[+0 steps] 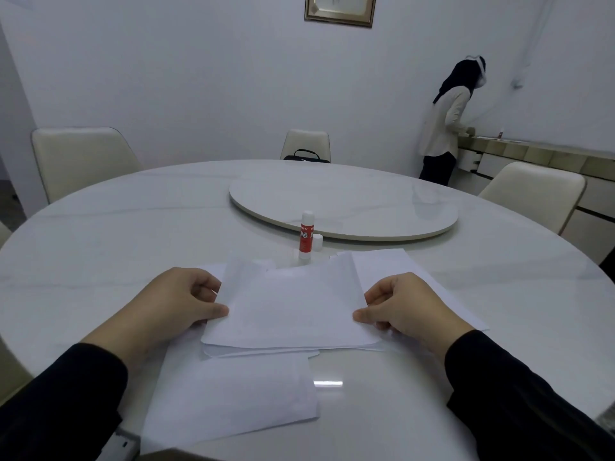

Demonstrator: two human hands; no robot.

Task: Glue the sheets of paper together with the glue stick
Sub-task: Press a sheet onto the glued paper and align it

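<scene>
Surface: round white marble surface [100, 254] with a raised turntable [342, 201] beyond the hands.
Room: white walls, a framed picture [340, 10], cream chairs [80, 158], a black bag [306, 156] on the far chair, a person [446, 124] standing at a sideboard [539, 154] far right.
Sheets: white sheets [289, 311] between the hands, edges curling up; more paper [233, 394] lies below them.
Glue stick: red glue stick [306, 237] upright just beyond the sheets, its cap [317, 242] beside it.
Left hand: left hand [176, 301] pinches the sheets' left edge.
Right hand: right hand [409, 307] pinches the right edge.
</scene>
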